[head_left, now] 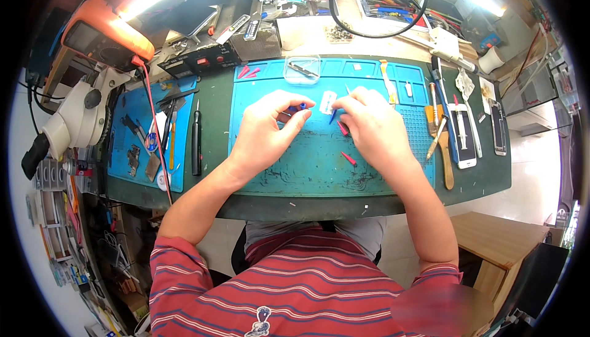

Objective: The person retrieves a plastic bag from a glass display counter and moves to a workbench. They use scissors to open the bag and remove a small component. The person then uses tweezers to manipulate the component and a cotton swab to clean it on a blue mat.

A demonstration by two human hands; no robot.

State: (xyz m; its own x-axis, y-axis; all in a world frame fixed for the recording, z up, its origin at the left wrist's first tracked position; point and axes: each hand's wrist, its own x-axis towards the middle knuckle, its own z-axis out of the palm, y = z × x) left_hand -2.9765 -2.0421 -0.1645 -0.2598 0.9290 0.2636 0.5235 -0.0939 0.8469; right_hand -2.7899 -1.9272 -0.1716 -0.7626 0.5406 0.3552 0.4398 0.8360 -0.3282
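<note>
My left hand (267, 125) is closed over the mat, with small dark-blue pieces (302, 107) showing between thumb and fingers. Their exact kind is too small to tell. A short way to the right, my right hand (373, 128) pinches a slim blue tapered tip (333, 116), its point toward the left hand. The two hands are apart. Beside the right hand's fingers lies a pink tapered tip (342, 129), and another pink tip (349, 159) rests nearer me. Between the hands, slightly farther off, is a small white card-like piece (328, 102).
Under my hands spreads a blue work mat (283, 171). A clear plastic box (302, 70) and more pink tips (249, 72) sit at its far side. To the right are a brush (447, 165) and phones (465, 152); to the left, a black screwdriver (196, 143) and an orange multimeter (107, 36).
</note>
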